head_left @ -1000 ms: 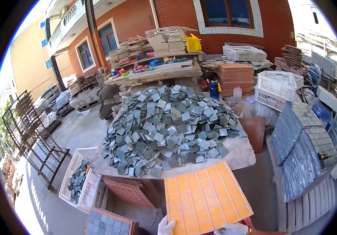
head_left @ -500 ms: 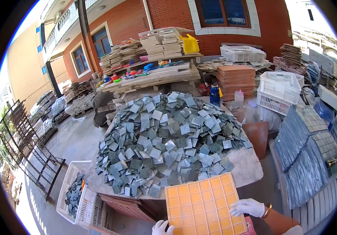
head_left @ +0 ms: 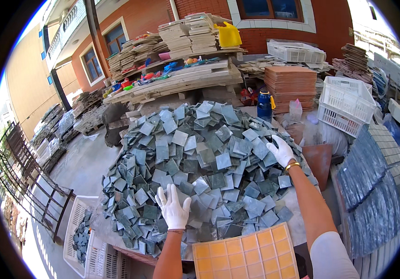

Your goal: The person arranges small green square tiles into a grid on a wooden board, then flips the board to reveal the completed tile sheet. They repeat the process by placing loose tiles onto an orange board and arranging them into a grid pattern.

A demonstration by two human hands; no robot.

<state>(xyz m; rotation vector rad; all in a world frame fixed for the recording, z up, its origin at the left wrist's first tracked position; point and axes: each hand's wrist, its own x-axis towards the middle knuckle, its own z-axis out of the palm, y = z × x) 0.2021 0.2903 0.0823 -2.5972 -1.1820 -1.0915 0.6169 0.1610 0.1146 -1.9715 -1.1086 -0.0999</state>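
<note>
Left hand (head_left: pixel 174 208) and right hand (head_left: pixel 281 150) moved to tiles (head_left: pixel 223 161), grips spread, palms hidden. Tabletop's (head_left: pixel 297 227) near-edge orange grid (head_left: pixel 246 255) is cropped.

Grey-green sq. tiles (head_left: pixel 223 161) heaped on tbl. (head_left: pixel 296 228); orange gridded tray (head_left: pixel 246 253) at nr. edge.

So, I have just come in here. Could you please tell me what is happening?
A person with white gloves has both hands at a heap of grey-green square tiles on a table. The left hand is at the near side, spread open; the right hand is at the heap's right side. I cannot tell whether they touch the tiles. An orange grid tray is at the table's near edge, held by neither hand.
</note>
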